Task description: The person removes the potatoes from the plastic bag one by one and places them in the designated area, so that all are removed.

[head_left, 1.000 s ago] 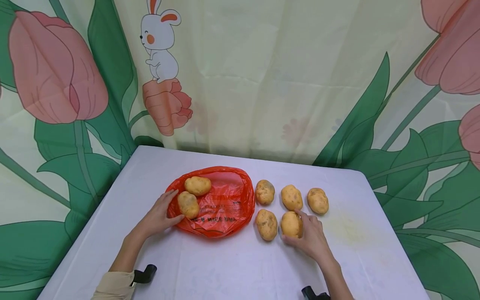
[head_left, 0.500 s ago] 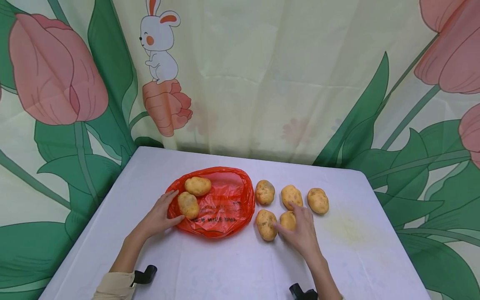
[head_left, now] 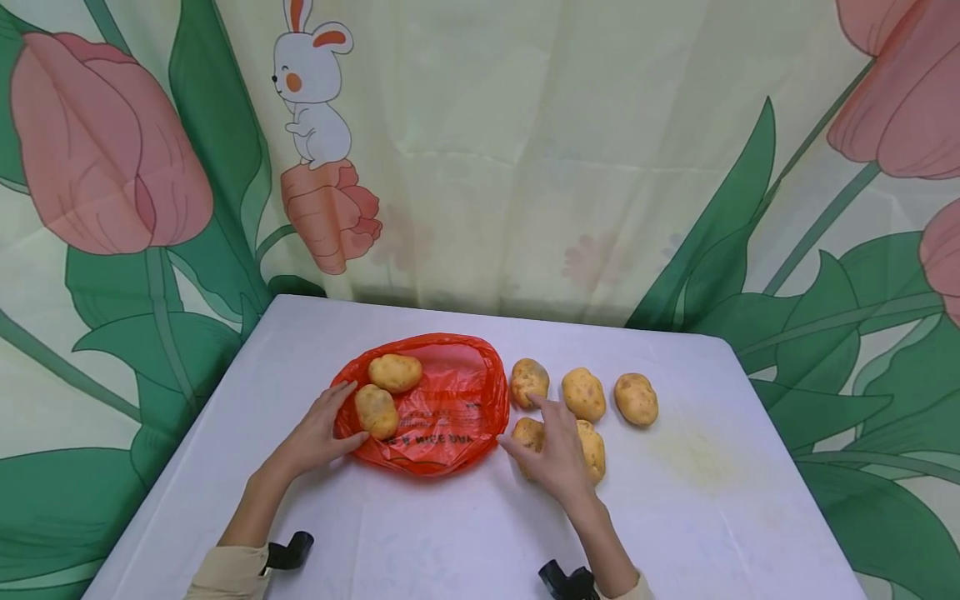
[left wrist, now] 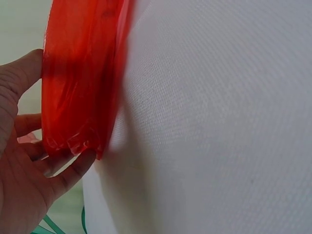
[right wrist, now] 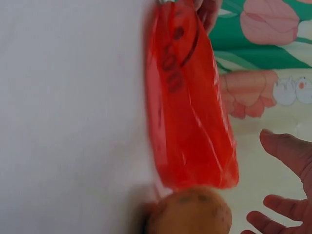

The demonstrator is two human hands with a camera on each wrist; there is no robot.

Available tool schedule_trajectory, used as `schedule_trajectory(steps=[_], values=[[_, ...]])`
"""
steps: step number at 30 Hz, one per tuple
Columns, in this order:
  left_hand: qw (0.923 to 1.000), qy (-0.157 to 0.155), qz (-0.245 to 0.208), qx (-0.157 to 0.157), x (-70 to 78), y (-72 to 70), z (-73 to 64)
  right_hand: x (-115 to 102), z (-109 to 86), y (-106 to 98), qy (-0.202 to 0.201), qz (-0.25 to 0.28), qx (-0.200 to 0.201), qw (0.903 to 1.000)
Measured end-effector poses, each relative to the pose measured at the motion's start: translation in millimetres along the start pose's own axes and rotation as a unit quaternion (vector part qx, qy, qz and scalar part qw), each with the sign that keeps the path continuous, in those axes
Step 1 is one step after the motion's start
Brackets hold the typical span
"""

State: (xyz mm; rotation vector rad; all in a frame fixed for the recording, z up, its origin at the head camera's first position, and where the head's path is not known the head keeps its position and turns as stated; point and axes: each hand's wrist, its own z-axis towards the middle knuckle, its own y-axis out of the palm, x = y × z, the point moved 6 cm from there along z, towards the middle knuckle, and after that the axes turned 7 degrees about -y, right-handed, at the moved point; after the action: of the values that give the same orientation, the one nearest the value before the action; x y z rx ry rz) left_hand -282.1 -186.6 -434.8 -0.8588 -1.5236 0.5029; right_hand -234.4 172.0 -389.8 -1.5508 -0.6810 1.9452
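A red plastic bag (head_left: 498,379) sits with its mouth up and its rim spread round. Inside, at its left, lie two potatoes (head_left: 395,372). My left hand (head_left: 318,429) holds the bag's left side, thumb and fingers spread over the rim; in the left wrist view the little finger touches the outer wall. My right hand (head_left: 555,454) hovers over a potato (head_left: 528,433) in the front row and partly hides it. The right thumb tip is close to the bag's right edge, and the fingertips overlap the back-left potato (head_left: 529,379). Nothing is held in this hand.
Two more potatoes (head_left: 583,394) stand along the back row to the right, and one (head_left: 592,454) shows behind the right wrist. All lie on a white-covered table (head_left: 420,533). A curtain (head_left: 525,167) with printed tulips and a rabbit hangs behind it.
My right hand has moved left, from around the front-right potato to over the front-left one. The left hand, the bag and the potatoes have stayed in place.
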Motion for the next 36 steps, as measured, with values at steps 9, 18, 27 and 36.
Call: schedule_trajectory(steps=[9, 18, 27, 36], values=[[1.0000, 0.002, -0.001, 0.001, -1.6, 1.0, -0.8, -25.8, 5.1, 24.9, -0.043, 0.009, -0.013, 0.9989], [1.0000, 0.003, -0.004, -0.002, 0.9, -0.1, -1.5, -46.9, 10.9, 43.0, -0.060, 0.036, -0.046, 0.9965], [1.0000, 0.003, -0.002, -0.002, 2.4, -2.2, -1.4, -62.5, 21.6, 58.5, -0.084, 0.048, -0.085, 0.9917], [0.9999, 0.008, -0.008, -0.002, 5.1, -2.4, -2.7, -78.3, 32.4, 81.0, -0.108, 0.046, -0.121, 0.9857]])
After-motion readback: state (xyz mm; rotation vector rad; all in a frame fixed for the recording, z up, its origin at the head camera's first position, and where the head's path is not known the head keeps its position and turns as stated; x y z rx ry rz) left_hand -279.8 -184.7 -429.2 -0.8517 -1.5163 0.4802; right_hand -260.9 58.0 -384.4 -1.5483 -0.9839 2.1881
